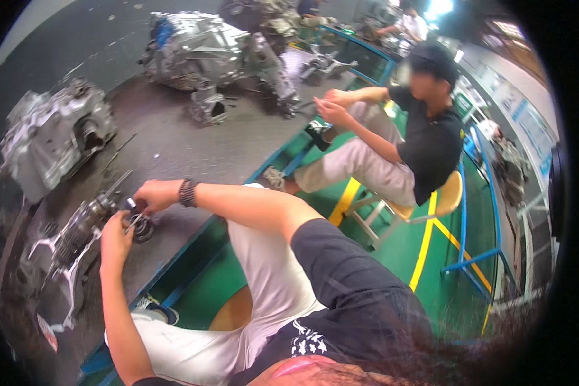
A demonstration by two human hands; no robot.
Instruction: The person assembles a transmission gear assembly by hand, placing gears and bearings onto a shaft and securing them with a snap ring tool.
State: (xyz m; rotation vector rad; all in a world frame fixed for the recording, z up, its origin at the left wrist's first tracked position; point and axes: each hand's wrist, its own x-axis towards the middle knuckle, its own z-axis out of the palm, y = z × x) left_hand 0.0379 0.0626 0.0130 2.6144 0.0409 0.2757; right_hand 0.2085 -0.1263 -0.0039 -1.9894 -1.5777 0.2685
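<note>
My left hand (115,242) and my right hand (158,195) meet above the metal workbench. A small, thin, pale metallic piece (134,220) lies between the fingers of both hands; its exact kind is too small to make out. The fingers of each hand are closed. Just beneath them a dark ring-shaped part (143,230) rests on the bench. Next to my left hand is a gear shaft assembly (77,239) with toothed gears. A silver open metal casting (61,297) lies on its near side.
A large silver gearbox housing (55,138) stands at the left; another, bigger one (196,48) sits farther back. A thin rod (118,154) lies between. Along the right, a co-worker (424,128) sits on a wooden chair (449,196) beside the bench's blue frame (273,159).
</note>
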